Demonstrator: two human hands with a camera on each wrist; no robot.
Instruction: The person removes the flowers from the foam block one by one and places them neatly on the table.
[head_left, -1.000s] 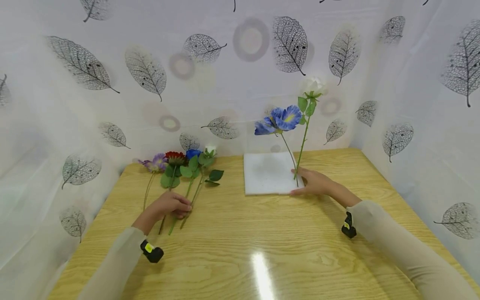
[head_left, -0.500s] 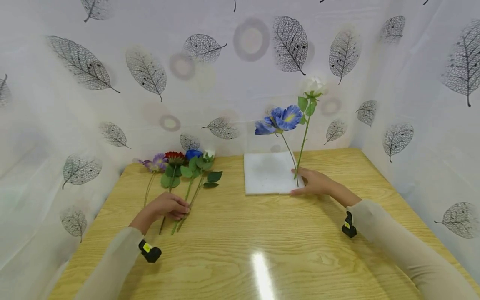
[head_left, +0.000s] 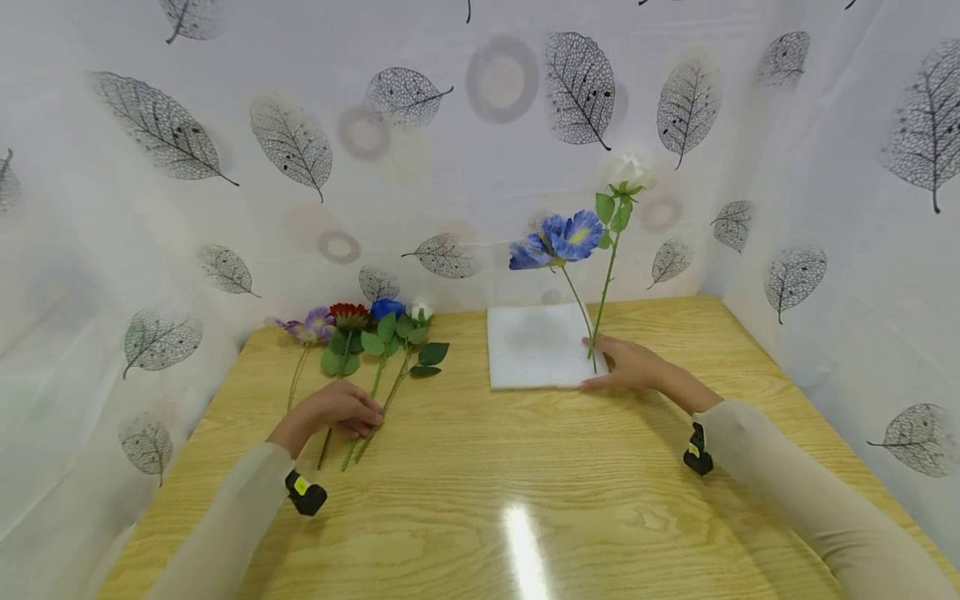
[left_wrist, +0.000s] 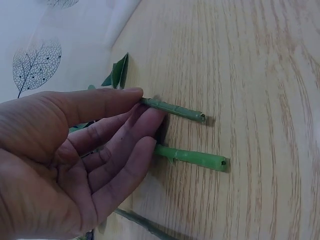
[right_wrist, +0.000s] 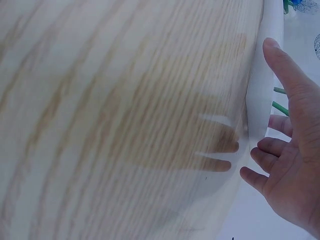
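Observation:
My left hand (head_left: 339,408) pinches the lower stem of a white rose (head_left: 421,312) between thumb and forefinger. In the left wrist view that stem (left_wrist: 175,108) points right over the wood, while the blue rose's stem (left_wrist: 200,158) lies beside my other fingertips. A blue rose (head_left: 387,308), a red flower (head_left: 350,315) and a purple flower (head_left: 318,323) lie to its left. My right hand (head_left: 630,365) rests at the right edge of a white foam slab (head_left: 528,350), thumb and fingers spread. From the slab rise a blue iris-like flower (head_left: 576,237) and another white rose (head_left: 628,172).
The wooden table (head_left: 450,483) stretches in front of both hands. A white curtain (head_left: 450,167) printed with leaves hangs close behind the flowers and along both sides.
The left hand shifts slightly left, then back right, with the white rose's stem swinging with it. The right hand, slab and standing flowers stay put.

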